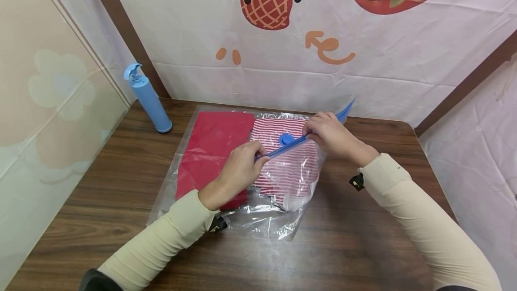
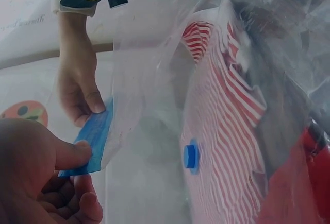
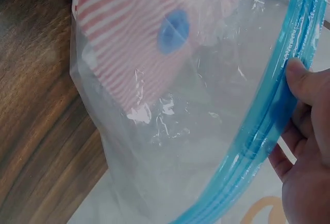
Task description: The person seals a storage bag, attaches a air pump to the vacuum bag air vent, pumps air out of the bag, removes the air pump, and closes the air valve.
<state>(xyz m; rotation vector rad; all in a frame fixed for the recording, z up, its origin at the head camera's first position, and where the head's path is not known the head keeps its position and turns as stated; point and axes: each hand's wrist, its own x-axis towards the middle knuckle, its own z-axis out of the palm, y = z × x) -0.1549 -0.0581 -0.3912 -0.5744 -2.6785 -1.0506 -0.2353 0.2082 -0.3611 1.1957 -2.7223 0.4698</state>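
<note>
A clear plastic vacuum storage bag [image 1: 262, 219] lies on the table with its blue zip edge [image 1: 287, 146] lifted. My left hand [image 1: 241, 167] pinches that blue strip between thumb and fingers. Further along it, my right hand [image 1: 333, 136] pinches the strip too, and its free end sticks up beyond that hand. Inside the bag are a folded red cloth [image 1: 214, 152] on the left and a red-and-white striped cloth [image 1: 278, 125] on the right. Over the stripes sits a round blue valve [image 2: 191, 156]. In the right wrist view, the thumb presses the blue zip edge [image 3: 263, 116].
A light blue hand pump [image 1: 150, 102] stands at the table's back left. Brown wood-grain tabletop [image 1: 355, 237] extends around the bag. A printed cloth backdrop [image 1: 274, 75] hangs behind the table, with more printed cloth [image 1: 60, 102] at the left side.
</note>
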